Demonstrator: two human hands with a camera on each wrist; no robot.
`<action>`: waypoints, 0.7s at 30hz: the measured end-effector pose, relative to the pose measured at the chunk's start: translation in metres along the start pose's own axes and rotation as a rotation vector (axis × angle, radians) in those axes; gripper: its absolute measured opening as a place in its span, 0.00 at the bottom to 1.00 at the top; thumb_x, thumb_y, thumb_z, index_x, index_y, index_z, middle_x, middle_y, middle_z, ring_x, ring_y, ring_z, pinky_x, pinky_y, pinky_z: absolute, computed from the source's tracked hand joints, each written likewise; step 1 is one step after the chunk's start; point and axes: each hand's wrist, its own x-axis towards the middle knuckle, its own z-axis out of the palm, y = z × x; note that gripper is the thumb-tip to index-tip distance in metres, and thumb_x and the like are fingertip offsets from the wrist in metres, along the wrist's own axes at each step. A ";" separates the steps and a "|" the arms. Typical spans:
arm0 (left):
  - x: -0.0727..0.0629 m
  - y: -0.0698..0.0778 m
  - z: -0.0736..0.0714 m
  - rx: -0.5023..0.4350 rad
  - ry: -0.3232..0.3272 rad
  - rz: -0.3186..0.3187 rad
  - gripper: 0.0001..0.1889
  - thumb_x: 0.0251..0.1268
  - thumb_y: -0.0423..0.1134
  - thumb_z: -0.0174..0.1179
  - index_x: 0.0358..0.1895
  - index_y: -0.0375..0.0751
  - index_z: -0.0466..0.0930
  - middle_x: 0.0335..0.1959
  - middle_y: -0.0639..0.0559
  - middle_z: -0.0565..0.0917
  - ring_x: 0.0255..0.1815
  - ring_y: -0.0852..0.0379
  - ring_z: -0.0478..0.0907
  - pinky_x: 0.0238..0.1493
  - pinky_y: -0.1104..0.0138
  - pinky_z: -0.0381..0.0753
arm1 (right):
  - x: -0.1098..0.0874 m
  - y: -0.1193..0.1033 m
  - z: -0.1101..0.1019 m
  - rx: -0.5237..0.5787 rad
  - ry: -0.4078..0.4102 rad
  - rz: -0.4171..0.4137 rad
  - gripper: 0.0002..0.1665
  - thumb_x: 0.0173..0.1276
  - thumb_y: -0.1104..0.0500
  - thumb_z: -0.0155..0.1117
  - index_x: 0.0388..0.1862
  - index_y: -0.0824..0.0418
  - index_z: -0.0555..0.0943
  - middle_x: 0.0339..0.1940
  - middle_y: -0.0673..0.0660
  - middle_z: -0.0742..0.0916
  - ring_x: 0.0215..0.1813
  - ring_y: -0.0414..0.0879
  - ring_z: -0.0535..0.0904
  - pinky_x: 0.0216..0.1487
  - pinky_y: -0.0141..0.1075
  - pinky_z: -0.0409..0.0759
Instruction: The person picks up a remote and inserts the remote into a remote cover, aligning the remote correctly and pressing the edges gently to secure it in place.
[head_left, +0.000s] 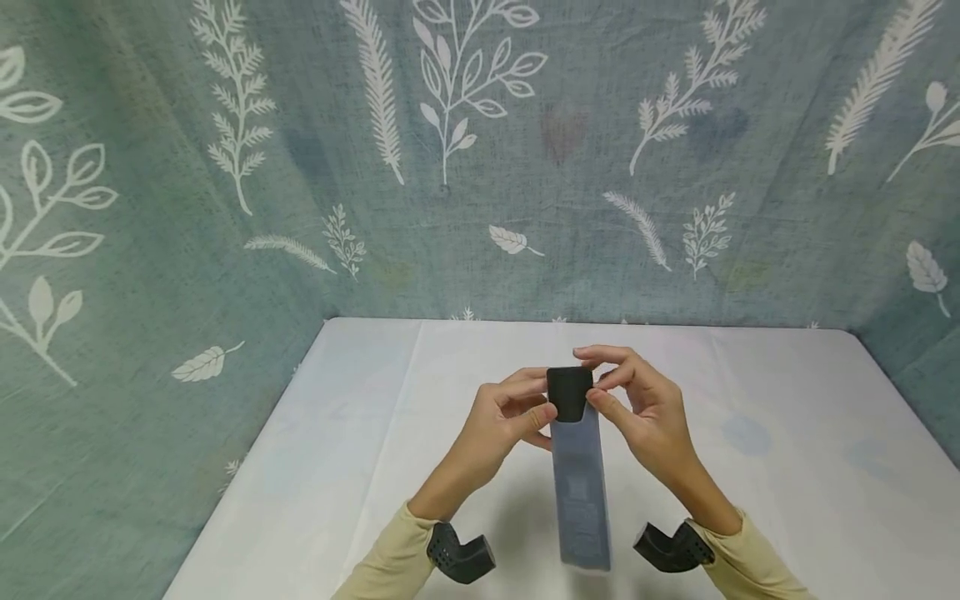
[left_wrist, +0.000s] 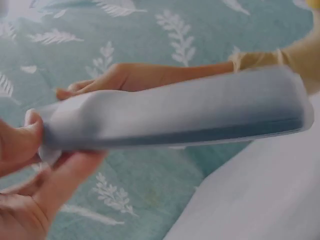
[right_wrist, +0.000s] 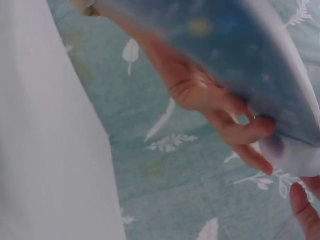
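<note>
A long, flat, blue-grey object [head_left: 581,492] hangs upright above the table, with a black, tapered piece [head_left: 570,393] at its upper end. My left hand [head_left: 487,425] pinches that end from the left, thumb in front and fingers behind. From the other side, my right hand [head_left: 648,417] pinches the upper right edge between thumb and a finger. In the left wrist view the blue-grey object [left_wrist: 190,110] looks smooth and rounded, with the left hand [left_wrist: 45,195] at its end. The right wrist view shows its other face, blurred. Its exact kind cannot be told.
Below the hands is a white-covered table [head_left: 360,400]. A green-blue cloth [head_left: 487,233] with white leaf prints hangs behind it and at the sides. Black wrist-worn devices [head_left: 459,554] sit on both cuffs.
</note>
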 end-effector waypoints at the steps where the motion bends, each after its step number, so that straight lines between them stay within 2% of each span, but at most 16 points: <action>1: -0.001 -0.001 -0.002 -0.026 0.003 0.004 0.17 0.62 0.28 0.60 0.54 0.24 0.77 0.53 0.40 0.75 0.44 0.48 0.81 0.30 0.53 0.84 | 0.000 -0.002 -0.001 0.009 -0.017 0.026 0.04 0.62 0.73 0.62 0.31 0.71 0.75 0.50 0.67 0.81 0.53 0.53 0.76 0.52 0.35 0.77; 4: -0.003 -0.004 -0.002 -0.110 0.054 0.040 0.15 0.59 0.24 0.61 0.49 0.17 0.76 0.50 0.40 0.77 0.41 0.47 0.82 0.26 0.51 0.83 | -0.005 -0.006 0.000 0.030 -0.026 0.100 0.05 0.62 0.75 0.61 0.33 0.70 0.74 0.51 0.65 0.81 0.51 0.51 0.78 0.42 0.32 0.80; 8: -0.005 -0.009 0.003 -0.148 0.146 0.076 0.13 0.53 0.21 0.64 0.39 0.11 0.75 0.41 0.42 0.79 0.33 0.49 0.84 0.22 0.50 0.82 | -0.013 -0.007 0.004 0.013 -0.003 0.173 0.14 0.60 0.78 0.61 0.43 0.71 0.72 0.51 0.62 0.81 0.49 0.48 0.79 0.38 0.31 0.80; 11: -0.007 -0.012 0.007 -0.101 0.208 0.079 0.09 0.54 0.22 0.64 0.35 0.15 0.78 0.37 0.43 0.79 0.30 0.51 0.83 0.21 0.51 0.82 | -0.019 -0.006 0.009 -0.046 0.027 0.207 0.23 0.57 0.78 0.64 0.52 0.71 0.73 0.50 0.60 0.81 0.49 0.47 0.78 0.40 0.30 0.81; 16: -0.009 -0.012 0.013 -0.001 0.309 0.115 0.03 0.56 0.24 0.63 0.31 0.24 0.83 0.33 0.40 0.79 0.26 0.54 0.81 0.19 0.55 0.83 | -0.026 -0.008 0.016 -0.164 0.068 0.272 0.28 0.54 0.75 0.69 0.56 0.65 0.77 0.51 0.58 0.82 0.49 0.44 0.80 0.35 0.33 0.83; 21: -0.009 -0.011 0.018 0.106 0.386 0.196 0.03 0.57 0.25 0.63 0.28 0.28 0.83 0.32 0.37 0.79 0.23 0.56 0.79 0.16 0.59 0.82 | -0.028 -0.017 0.027 -0.182 0.116 0.296 0.34 0.50 0.75 0.72 0.58 0.62 0.76 0.48 0.61 0.82 0.30 0.43 0.83 0.15 0.33 0.77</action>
